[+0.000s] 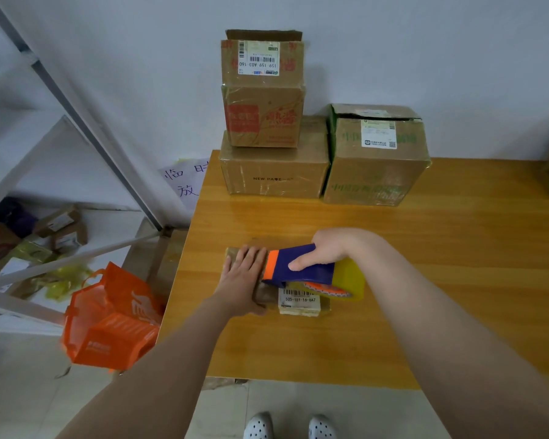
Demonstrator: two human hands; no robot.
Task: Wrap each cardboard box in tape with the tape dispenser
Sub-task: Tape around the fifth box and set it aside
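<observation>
Peeking under the tape dispenser, the box label reads "505-181-16-6A7".

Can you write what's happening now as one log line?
left hand: presses small box | right hand: grips tape dispenser over it

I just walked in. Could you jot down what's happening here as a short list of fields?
surface: wooden table
being taped: small flat box
left hand: presses flat on that box
right hand: holds the tape dispenser against the box's top
at the back: stack of three boxes, green-printed box beside it
floor: orange bag
</observation>
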